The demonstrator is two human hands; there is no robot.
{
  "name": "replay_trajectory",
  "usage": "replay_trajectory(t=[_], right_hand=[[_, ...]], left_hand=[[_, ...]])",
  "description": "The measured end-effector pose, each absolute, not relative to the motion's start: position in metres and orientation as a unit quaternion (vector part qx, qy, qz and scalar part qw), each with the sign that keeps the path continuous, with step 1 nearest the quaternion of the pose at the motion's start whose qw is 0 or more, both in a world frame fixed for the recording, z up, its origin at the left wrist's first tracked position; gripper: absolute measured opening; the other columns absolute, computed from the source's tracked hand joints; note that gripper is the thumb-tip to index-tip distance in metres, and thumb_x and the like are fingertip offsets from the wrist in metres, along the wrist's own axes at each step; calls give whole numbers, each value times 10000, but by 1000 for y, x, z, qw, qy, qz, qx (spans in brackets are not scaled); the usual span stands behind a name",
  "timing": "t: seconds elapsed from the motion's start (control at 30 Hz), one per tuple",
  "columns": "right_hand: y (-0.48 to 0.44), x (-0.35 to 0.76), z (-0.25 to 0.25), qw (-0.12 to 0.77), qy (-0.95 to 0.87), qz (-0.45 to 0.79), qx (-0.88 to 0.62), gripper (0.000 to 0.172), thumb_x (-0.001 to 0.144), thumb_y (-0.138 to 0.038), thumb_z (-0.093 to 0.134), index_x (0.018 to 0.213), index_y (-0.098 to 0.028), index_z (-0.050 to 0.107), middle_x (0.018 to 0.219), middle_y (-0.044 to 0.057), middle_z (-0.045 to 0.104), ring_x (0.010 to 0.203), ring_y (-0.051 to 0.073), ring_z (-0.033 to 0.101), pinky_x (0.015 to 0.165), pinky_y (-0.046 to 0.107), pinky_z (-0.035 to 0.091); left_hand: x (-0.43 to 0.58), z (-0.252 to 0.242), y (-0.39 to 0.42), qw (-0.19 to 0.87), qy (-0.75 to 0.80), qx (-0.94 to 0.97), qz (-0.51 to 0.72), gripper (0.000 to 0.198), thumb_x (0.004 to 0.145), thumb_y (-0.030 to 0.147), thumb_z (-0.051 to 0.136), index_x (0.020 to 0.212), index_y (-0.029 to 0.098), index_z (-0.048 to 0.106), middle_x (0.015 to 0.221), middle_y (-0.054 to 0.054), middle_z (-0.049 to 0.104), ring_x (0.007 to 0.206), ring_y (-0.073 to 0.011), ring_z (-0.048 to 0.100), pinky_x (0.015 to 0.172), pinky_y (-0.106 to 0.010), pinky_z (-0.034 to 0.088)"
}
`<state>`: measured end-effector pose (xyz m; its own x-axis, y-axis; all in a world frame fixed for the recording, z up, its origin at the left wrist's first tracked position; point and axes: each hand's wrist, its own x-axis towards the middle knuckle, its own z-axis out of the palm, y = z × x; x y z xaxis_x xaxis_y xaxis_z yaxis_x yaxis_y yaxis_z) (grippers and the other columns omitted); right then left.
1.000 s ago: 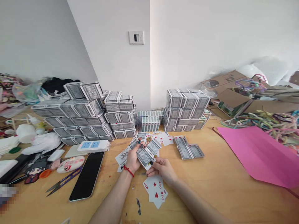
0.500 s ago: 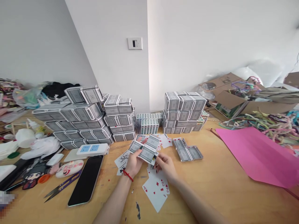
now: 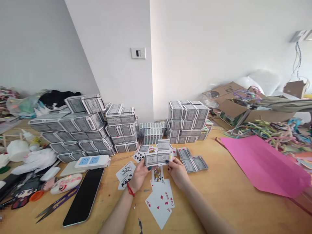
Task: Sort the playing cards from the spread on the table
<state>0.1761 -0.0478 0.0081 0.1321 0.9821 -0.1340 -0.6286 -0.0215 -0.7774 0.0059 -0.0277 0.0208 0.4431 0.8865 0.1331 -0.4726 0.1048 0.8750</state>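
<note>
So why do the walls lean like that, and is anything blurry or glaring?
Head view: the wide lens tilts the wall edge and stretches the picture's corners; daylight is soft and even, with no harsh glare; the card box between the left hand and right hand looks sharp.

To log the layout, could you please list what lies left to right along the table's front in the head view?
scissors → phone → left hand → card box → right hand → pink paper
</note>
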Motion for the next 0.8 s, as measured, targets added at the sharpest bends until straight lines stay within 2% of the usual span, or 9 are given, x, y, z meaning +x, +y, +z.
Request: replay_trajectory(t=[0.17,0.3,0.43,0.53,0.67,0.8], right_hand=[[-47,189,14,650,-228,629,-359,135,611,-268,644,698,-195,572,693,2,586,621,133,533,580,252,441],[-51,183,13,615,-244,648,-376,222,626,-309,653,792,-178,588,718,18,608,587,135,543,545,262,441],[-51,177,9,608,-294,595,-435,277,594,-325,684,807,-166,605,700,22,632,593,141,553,553,254,427],[-50,175,6,604,-355,533,-474,280,593,-353,677,792,-166,617,700,25,650,641,158,568,595,257,423],[-52,173,6,576,-413,507,-491,319,643,-416,617,834,-162,612,708,40,651,669,184,581,602,280,433],[-54,172,9,555,-443,510,-485,421,624,-412,640,962,-169,575,827,53,649,784,210,590,675,296,447]], left_hand=[[-2,28,-23,822,163,352,416,605,734,572,405,1114,117,523,1125,-156,549,1041,-287,483,861,-406,361],[1,33,-24,840,184,294,416,572,785,566,299,1163,175,475,1100,-122,565,989,-267,523,825,-425,381],[0,34,-24,838,190,304,412,546,790,511,366,1227,186,407,1141,-132,543,985,-270,532,815,-423,392],[-1,31,-22,812,224,353,407,510,758,458,472,1183,176,466,1145,-135,546,993,-263,532,825,-396,393],[5,22,-19,722,345,497,337,415,620,287,675,1000,135,608,972,-113,642,934,-238,562,811,-335,400],[11,17,-18,653,395,560,323,342,575,286,699,871,120,656,802,-82,678,782,-201,597,730,-303,426]])
